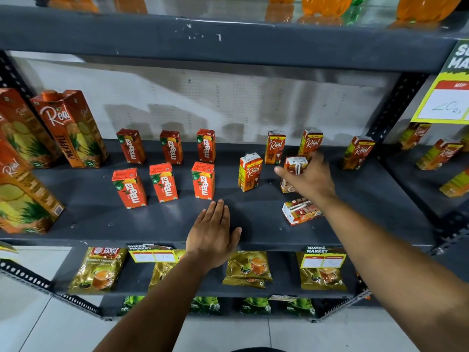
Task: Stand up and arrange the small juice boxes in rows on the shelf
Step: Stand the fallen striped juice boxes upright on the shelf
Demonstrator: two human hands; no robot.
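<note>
Several small orange Maaza boxes (163,182) stand in two rows on the dark shelf (106,219). To their right stand small Real boxes (250,172), three of them at the back. My right hand (311,177) is shut on a small Real juice box (294,168), holding it upright just above the shelf. Another small Real box (300,211) lies flat on its side in front of that hand. My left hand (214,235) rests flat and open on the shelf's front edge, holding nothing.
Tall Real pineapple cartons (72,128) stand at the left end of the shelf. Tea packets (99,271) and price tags (322,257) sit on the lower shelf. Orange bottles (327,5) fill the shelf above. A neighbouring rack at the right holds more Real boxes (437,153).
</note>
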